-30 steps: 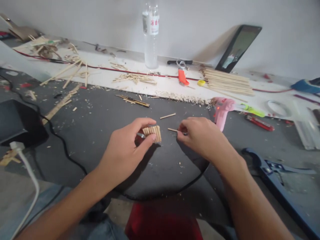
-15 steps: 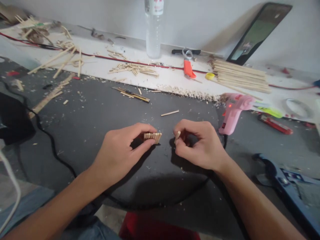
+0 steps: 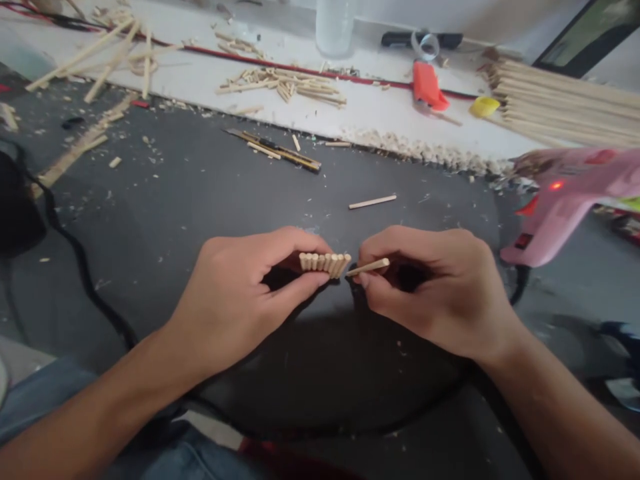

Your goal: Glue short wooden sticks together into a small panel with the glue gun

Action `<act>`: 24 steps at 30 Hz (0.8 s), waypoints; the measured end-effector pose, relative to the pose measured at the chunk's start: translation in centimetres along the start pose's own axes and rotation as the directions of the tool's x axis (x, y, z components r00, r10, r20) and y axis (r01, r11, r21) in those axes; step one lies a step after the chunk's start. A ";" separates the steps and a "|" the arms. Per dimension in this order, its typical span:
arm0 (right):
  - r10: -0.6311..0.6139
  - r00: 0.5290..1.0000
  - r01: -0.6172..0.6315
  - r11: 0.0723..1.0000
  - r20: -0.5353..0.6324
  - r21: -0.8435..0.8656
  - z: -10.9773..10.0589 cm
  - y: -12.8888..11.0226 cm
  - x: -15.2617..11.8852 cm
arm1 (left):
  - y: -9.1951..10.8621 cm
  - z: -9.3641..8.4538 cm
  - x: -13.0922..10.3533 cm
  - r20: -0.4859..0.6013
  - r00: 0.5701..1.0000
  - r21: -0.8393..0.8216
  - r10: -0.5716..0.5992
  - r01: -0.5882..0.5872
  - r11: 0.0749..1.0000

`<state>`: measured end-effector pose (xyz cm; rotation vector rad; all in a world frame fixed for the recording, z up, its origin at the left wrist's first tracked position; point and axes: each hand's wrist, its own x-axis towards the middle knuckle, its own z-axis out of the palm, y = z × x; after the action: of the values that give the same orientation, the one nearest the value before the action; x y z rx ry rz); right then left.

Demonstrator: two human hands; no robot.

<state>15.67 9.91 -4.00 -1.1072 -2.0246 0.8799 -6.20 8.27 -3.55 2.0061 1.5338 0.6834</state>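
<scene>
My left hand (image 3: 255, 293) pinches a row of short wooden sticks (image 3: 325, 264) between thumb and fingers. Their cut ends face me, lined up side by side. Just to the right, my right hand (image 3: 430, 287) is closed on a single wooden stick (image 3: 373, 267), held at a slant between thumb and forefinger. Its lower left end comes close to the right end of the row; whether they touch I cannot tell. Another loose short stick (image 3: 373, 202) lies on the dark table beyond my hands.
A pink glue gun (image 3: 565, 200) with a lit red light stands at the right. A craft knife (image 3: 280, 152) lies beyond my hands. Cut sticks (image 3: 285, 83), an orange tape dispenser (image 3: 429, 87) and long sticks (image 3: 565, 100) are on the white strip. A black cable (image 3: 90, 273) runs at left.
My view has moved closer and lower. The right hand's stick has tipped from near upright to a flatter slant, and both hands are nearer each other.
</scene>
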 end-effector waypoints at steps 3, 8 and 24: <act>0.013 0.999 -0.013 1.000 0.036 0.003 0.0 -0.1 0.0 | 0.1 0.0 0.1 -0.011 1.000 0.015 -0.029 0.029 0.999; 0.012 1.000 -0.011 0.999 0.026 -0.047 0.1 -0.2 -0.1 | 0.1 0.1 0.1 0.002 0.999 -0.004 -0.034 0.034 0.999; 0.006 0.999 -0.001 0.990 0.032 -0.144 0.3 0.0 -0.1 | 0.0 0.0 0.3 0.007 0.999 -0.051 0.034 -0.033 0.998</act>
<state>15.49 9.72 -4.25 -1.1818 -2.1410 0.7674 -6.11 8.54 -3.55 1.9983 1.4664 0.7200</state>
